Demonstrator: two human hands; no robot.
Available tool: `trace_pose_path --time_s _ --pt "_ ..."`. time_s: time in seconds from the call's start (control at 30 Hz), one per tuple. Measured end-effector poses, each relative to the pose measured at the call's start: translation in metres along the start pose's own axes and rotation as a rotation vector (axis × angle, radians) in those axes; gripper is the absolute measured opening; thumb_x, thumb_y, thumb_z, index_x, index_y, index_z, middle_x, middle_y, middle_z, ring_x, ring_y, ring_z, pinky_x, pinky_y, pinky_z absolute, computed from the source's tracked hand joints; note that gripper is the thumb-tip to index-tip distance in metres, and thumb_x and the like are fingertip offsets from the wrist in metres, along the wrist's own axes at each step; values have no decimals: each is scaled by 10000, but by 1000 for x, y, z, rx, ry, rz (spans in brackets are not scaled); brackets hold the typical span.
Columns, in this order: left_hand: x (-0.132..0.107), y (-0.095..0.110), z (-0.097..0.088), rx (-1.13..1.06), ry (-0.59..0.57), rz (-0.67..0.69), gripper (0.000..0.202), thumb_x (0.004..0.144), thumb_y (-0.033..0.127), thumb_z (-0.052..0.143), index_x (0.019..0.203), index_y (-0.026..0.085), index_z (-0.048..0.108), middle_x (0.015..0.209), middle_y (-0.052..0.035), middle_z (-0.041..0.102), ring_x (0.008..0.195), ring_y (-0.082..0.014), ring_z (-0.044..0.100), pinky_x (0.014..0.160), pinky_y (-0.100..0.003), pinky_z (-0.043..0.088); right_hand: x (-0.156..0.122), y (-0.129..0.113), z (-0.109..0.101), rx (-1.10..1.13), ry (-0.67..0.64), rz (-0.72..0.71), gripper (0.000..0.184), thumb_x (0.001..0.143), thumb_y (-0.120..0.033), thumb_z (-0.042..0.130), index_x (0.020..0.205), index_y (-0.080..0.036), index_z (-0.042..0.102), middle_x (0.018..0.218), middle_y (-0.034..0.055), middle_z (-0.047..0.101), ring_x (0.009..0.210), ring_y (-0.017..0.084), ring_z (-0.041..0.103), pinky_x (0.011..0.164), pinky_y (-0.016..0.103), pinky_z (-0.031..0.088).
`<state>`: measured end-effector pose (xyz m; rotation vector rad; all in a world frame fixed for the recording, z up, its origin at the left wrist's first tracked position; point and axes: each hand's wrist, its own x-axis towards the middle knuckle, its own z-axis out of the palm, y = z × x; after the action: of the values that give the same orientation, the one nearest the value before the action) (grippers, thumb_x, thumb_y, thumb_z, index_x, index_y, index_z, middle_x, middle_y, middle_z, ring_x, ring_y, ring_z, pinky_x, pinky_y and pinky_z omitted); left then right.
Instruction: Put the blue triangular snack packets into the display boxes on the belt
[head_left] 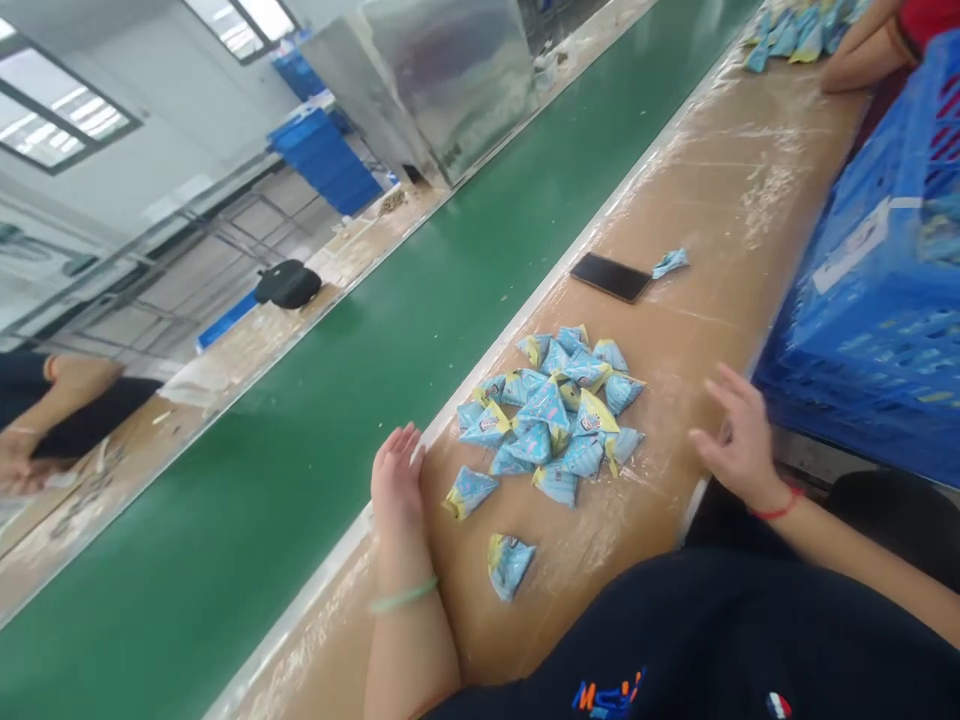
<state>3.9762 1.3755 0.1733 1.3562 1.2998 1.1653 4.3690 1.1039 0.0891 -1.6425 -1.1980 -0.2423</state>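
Note:
A loose pile of light blue and yellow triangular packets (547,410) lies on the brown, plastic-covered table (675,340). Two packets sit apart at the near side, one of them this single packet (510,566). My left hand (397,470) rests at the table's edge beside the green belt, left of the pile, fingers loosely extended and holding nothing. To the right of the pile, my right hand (739,435) hovers near the table's other edge with thumb and fingers apart, empty. Neither hand touches a packet.
Beyond the pile lie a dark phone (611,277) and a crumpled blue wrapper (670,262). Blue crates (847,330) stand close on the right. A green conveyor belt (337,400) runs along the left. A co-worker's arm (862,45) is at the far right, another person's arm (82,385) across the belt.

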Motion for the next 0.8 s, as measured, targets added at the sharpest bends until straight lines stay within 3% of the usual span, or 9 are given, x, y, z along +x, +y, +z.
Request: trace_pose_path --time_s 0.1,0.2,0.3,0.4,0.47,0.57,0.67,0.8 --pt "-1 -14 -6 -19 59 8 505 734 565 691 1103 221 659 1318 -136 683 1271 -304 627 1121 -491 475 -47 28 -26 -171 146 126 362 930 -351 626 1259 -200 637 1305 165 635 1227 333 607 1070 566 460" --pt "-4 -16 2 124 33 15 495 742 562 713 1105 226 693 1250 -104 712 1276 -307 621 1177 -500 430 -87 66 -39 -350 249 251 276 897 -373 606 1063 -162 674 1140 175 670 1115 330 636 1005 558 502" --pt "-11 -13 13 293 -32 -33 523 742 586 723 1136 242 724 1277 -81 708 1287 -331 607 1214 -537 382 -108 103 -49 -510 350 332 270 844 -415 552 890 -168 652 948 163 653 961 340 630 871 567 542" --pt "-19 -8 22 280 -1 -59 558 728 576 711 1167 231 729 1262 -84 720 1251 -357 624 1188 -590 403 -111 119 -54 -554 352 315 219 802 -418 521 724 -222 582 730 78 556 718 276 561 694 492 546" --pt "-25 -4 27 255 40 -43 593 728 556 706 1218 221 719 1301 -92 708 1273 -368 614 1191 -606 394 -104 114 -55 -543 357 293 205 811 -395 506 690 -236 554 694 60 520 669 256 526 640 457 529" --pt "-31 -1 32 223 44 27 648 762 551 709 1318 220 679 1429 -98 641 1354 -362 564 1215 -569 381 -76 89 -51 -475 362 239 181 865 -332 501 767 -217 601 786 97 590 781 279 590 716 475 543" --pt "-31 -5 35 209 -89 103 720 779 607 735 1370 206 645 1496 -113 585 1417 -348 510 1237 -506 371 -34 48 -36 -356 311 163 158 924 -302 531 873 -211 649 891 103 658 867 260 641 813 453 554" --pt "-23 -19 34 194 -295 76 940 673 720 791 1426 193 593 1468 -150 599 1378 -400 540 1203 -561 409 25 -12 7 -84 125 121 160 976 -340 558 1014 -225 663 953 72 689 857 212 658 812 382 555"
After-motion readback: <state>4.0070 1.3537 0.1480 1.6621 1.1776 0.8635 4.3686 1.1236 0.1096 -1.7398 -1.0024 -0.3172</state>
